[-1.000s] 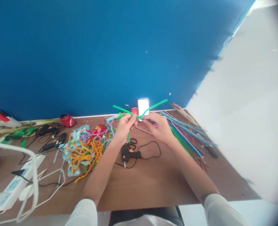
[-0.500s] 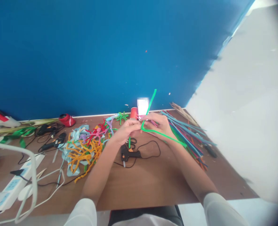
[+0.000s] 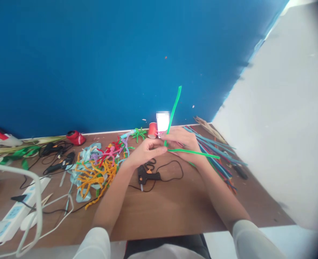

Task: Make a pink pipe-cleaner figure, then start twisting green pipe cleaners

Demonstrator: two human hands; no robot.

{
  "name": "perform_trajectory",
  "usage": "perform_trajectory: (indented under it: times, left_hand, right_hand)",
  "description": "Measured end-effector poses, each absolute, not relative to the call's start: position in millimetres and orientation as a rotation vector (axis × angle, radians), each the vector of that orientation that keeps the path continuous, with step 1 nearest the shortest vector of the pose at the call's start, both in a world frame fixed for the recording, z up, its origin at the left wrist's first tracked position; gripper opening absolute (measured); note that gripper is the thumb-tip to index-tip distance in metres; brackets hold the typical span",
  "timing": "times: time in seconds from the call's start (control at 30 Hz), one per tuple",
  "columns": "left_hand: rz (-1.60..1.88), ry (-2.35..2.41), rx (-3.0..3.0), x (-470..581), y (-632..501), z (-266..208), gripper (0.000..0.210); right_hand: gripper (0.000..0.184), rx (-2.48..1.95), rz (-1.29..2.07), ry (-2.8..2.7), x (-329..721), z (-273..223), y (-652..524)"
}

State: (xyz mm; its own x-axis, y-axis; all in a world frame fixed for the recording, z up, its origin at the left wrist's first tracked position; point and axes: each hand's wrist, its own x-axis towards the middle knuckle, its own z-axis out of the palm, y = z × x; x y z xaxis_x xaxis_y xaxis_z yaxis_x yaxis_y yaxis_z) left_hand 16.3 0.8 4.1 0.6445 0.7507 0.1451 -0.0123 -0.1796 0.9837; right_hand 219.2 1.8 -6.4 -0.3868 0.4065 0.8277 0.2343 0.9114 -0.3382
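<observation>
A bright green pipe cleaner is bent between my hands, one end standing up against the blue wall and another stretching right over my right wrist. My left hand pinches it near the bend, thumb and fingers together. On the right, my right hand meets it at the same spot, with fingers curled around the green strand. The exact hold of the fingertips is partly hidden. Below the hands lies a black glue gun with its cord. Behind them are a red cylinder and a phone with a bright screen.
Left lies a heap of coloured pipe-cleaner shapes and pale blue ribbon. Several loose pipe cleaners fan out at right. A white power strip, cords and another glue gun occupy the table's left side. The blue wall rises behind.
The upright green end now reaches higher, and the short green piece that hung below my left hand is gone from view. My hands have drawn closer together at the bend.
</observation>
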Motion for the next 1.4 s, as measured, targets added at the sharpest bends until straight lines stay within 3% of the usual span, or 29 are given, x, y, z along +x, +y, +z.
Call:
perform_trajectory:
  times: [0.23,0.43,0.63,0.93,1.0,1.1,1.23,1.33,1.4]
  left_hand:
    - [0.768,0.571,1.889,11,2,9,0.032]
    - [0.783,0.556,1.57,11,-2,6,0.042]
    - [0.817,0.526,1.379,19,-4,-1,0.026]
    - [1.096,0.684,1.357,27,-5,1,0.029]
    - [1.148,0.721,1.381,28,-5,1,0.028]
    - [1.191,0.755,1.428,30,-4,-1,0.025]
    - [1.283,0.725,1.504,30,-2,-2,0.02]
    - [1.326,0.773,1.6,29,-2,-3,0.019]
    - [1.346,0.831,1.67,29,-2,-4,0.02]
  right_hand:
    - [0.039,-0.5,0.432,-1.988,219,-4,-5]
    - [0.064,-0.508,0.809,-1.779,218,1,-19]
    - [0.065,-0.418,0.867,-1.727,213,7,-23]
    - [0.098,-0.509,0.895,-1.521,207,-1,-11]
    - [0.084,-0.504,0.907,-1.486,206,-3,-9]
    - [0.049,-0.517,0.881,-1.451,203,-4,-7]
    - [0.046,-0.708,0.849,-1.379,198,-3,-7]
    - [0.024,-0.879,0.807,-1.367,196,-3,-9]
    - [0.025,-0.942,0.843,-1.426,195,-1,-11]
